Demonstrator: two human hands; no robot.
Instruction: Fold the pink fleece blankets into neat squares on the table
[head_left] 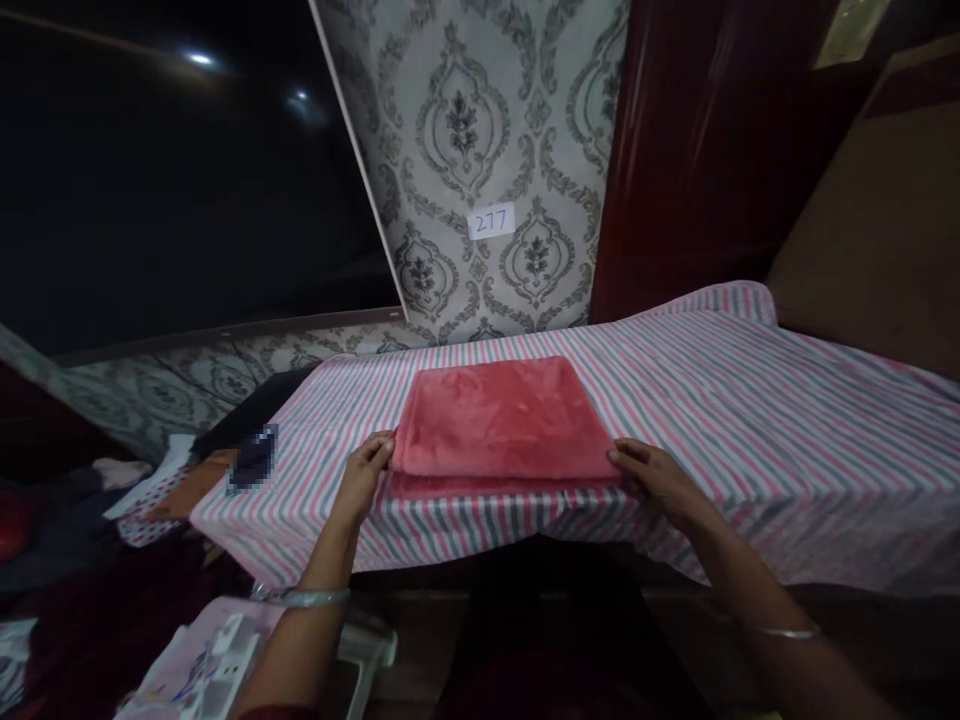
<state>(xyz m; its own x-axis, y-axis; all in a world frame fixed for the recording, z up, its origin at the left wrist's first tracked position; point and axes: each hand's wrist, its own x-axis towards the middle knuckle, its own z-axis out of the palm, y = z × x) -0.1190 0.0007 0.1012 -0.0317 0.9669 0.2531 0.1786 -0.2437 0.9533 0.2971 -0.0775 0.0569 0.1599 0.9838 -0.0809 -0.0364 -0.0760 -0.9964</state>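
Note:
A plush coral-pink cloth (510,415), perhaps a towel or small blanket, lies folded into a rectangle near the front edge of the table. Its near side shows more than one layer. My left hand (367,468) pinches the cloth at its left edge, close to the front corner. On the opposite side, my right hand (652,475) grips the front right corner between thumb and fingers. Under the folded cloth spreads a striped tablecloth (720,400) in pink, grey and white, hanging over the front edge.
Behind the table stands a patterned wall with a paper label (491,221) reading 277. A large dark screen (187,180) is at left, a brown board (877,220) at right. Clothes (157,490) lie left of the table. A white power strip (229,660) sits at lower left.

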